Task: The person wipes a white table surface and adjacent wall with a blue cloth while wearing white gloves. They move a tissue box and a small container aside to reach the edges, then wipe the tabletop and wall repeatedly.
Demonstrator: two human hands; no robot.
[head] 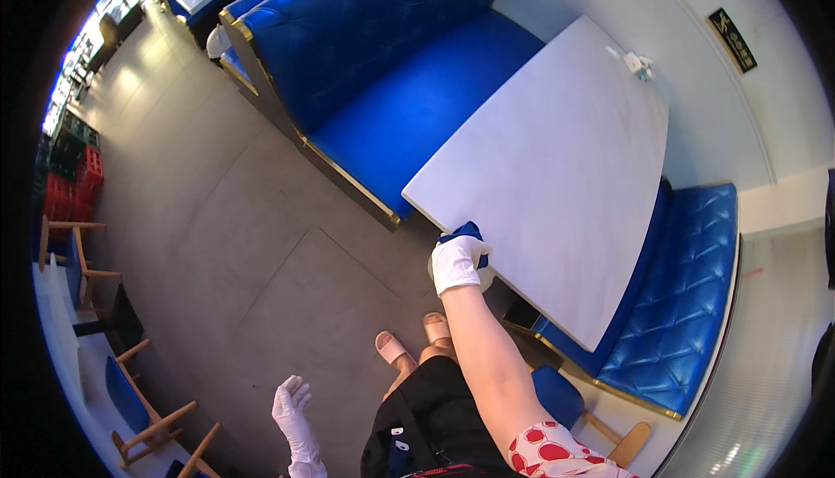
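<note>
My right hand [456, 261], in a white glove, grips a bunched dark blue cloth [468, 230] at the near edge of a white marble-look table [548, 165]. Behind that wrist shows part of a pale round thing [486, 278], mostly hidden, so I cannot tell what it is. My left hand [290, 400] hangs low over the grey floor, also gloved in white. Its fingers are loosely curled with nothing visible in them. At the table's wall end sits a small white and teal item [638, 66].
Blue upholstered booth benches flank the table: a tufted one [385, 112] at left, a quilted one [682, 302] at right. A blue-seated wooden chair [558, 396] stands by my right arm. Wooden chairs [140, 400] and red crates [68, 191] line the left. A sign [732, 41] hangs on the wall.
</note>
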